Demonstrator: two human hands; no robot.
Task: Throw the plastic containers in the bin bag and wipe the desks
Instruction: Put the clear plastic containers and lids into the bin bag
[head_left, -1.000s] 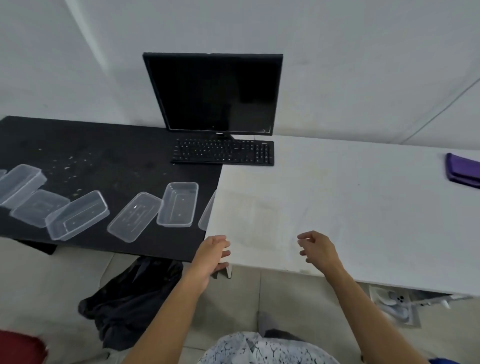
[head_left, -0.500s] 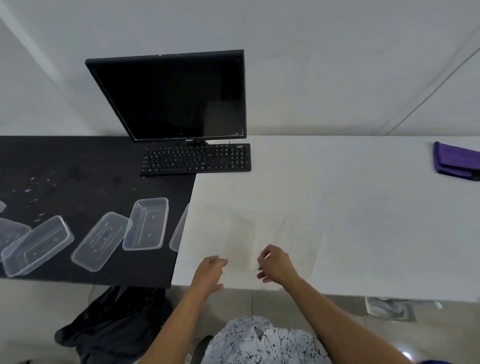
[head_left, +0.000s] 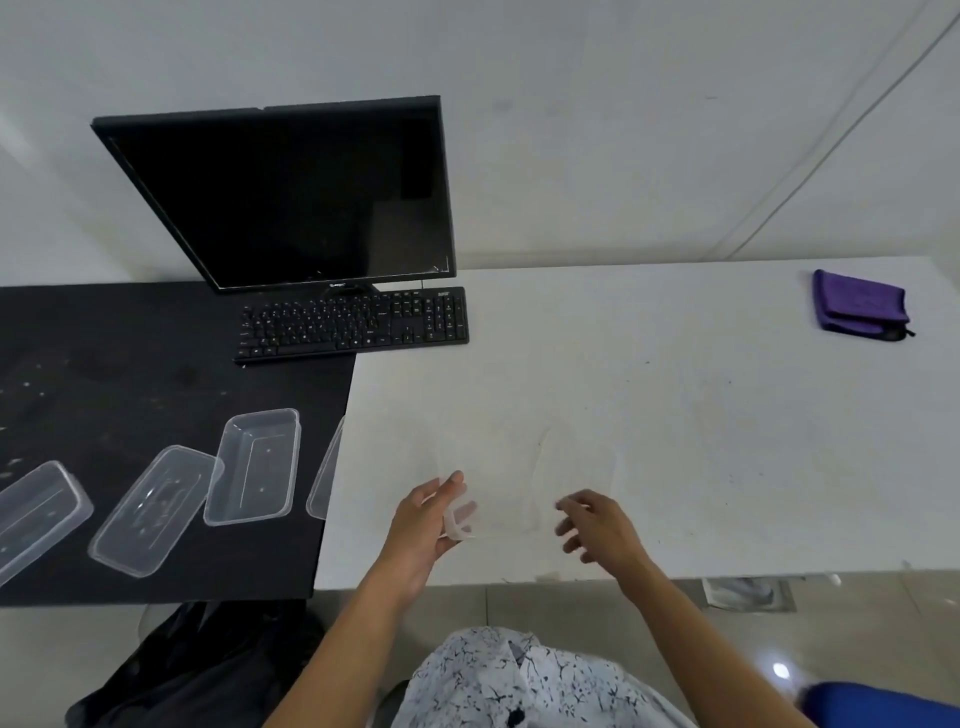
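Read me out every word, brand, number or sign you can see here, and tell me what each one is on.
Monitor, mark on its lower edge: too blurred to read.
Keyboard, key letters and a small mark at its top right: too small to read.
Plastic containers: no print that I can make out.
No text here can be quoted.

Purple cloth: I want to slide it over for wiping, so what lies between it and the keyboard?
Nothing but bare white desk lies between the purple cloth and the keyboard, as the head view shows.
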